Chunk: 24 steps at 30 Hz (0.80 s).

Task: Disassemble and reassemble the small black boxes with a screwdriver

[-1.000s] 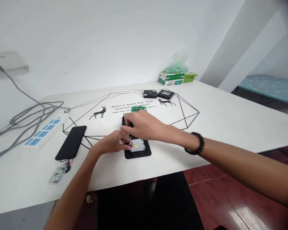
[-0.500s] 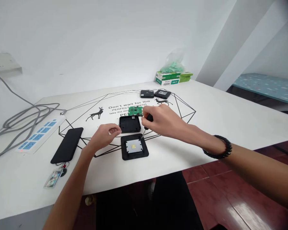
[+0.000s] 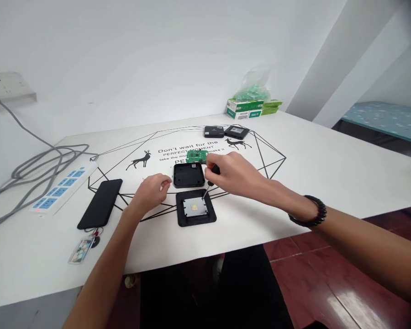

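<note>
One right hand (image 3: pixel 231 173) grasps a black-handled metal screwdriver (image 3: pixel 210 183), tip at a square silver plate (image 3: pixel 200 209) in a black plastic base (image 3: pixel 197 221); the left hand (image 3: pixel 151 192) curls (I cannot tell if empty).

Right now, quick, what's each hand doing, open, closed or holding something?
Left hand: loosely curled beside the black case; can't tell if it holds anything small.
Right hand: closed, holding a screwdriver.
</note>
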### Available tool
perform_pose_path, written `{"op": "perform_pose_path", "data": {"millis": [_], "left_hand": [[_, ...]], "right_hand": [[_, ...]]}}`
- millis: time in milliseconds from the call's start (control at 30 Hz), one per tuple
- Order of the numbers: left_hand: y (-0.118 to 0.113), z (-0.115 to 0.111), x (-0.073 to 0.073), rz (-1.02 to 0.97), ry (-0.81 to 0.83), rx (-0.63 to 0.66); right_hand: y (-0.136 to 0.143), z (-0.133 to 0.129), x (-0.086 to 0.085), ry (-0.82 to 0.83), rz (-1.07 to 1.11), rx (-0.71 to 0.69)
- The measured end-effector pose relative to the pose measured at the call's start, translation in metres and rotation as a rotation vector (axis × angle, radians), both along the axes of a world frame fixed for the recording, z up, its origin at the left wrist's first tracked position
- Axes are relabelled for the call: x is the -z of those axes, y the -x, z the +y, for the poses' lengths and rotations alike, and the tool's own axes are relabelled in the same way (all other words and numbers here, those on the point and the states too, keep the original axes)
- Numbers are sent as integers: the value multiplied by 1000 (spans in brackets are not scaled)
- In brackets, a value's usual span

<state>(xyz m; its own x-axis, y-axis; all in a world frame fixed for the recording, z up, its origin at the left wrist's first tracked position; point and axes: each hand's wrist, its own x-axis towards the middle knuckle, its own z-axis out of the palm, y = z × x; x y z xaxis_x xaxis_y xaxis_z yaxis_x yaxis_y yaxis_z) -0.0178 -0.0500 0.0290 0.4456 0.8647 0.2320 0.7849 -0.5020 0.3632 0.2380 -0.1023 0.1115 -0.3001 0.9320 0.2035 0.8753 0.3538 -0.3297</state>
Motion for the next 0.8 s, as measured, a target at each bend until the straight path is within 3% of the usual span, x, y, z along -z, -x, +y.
{"op": "perform_pose_path", "data": {"millis": [133, 233, 800], "left_hand": [[-10, -9, -3, -162, 92, 228], [-15, -13, -1, -176, 133, 306], [-18, -15, 2, -163, 162, 335]], "right_hand": [[1, 0, 0, 8, -16, 12], [2, 0, 0, -6, -16, 10], [3, 2, 1, -20, -13, 21]]}}
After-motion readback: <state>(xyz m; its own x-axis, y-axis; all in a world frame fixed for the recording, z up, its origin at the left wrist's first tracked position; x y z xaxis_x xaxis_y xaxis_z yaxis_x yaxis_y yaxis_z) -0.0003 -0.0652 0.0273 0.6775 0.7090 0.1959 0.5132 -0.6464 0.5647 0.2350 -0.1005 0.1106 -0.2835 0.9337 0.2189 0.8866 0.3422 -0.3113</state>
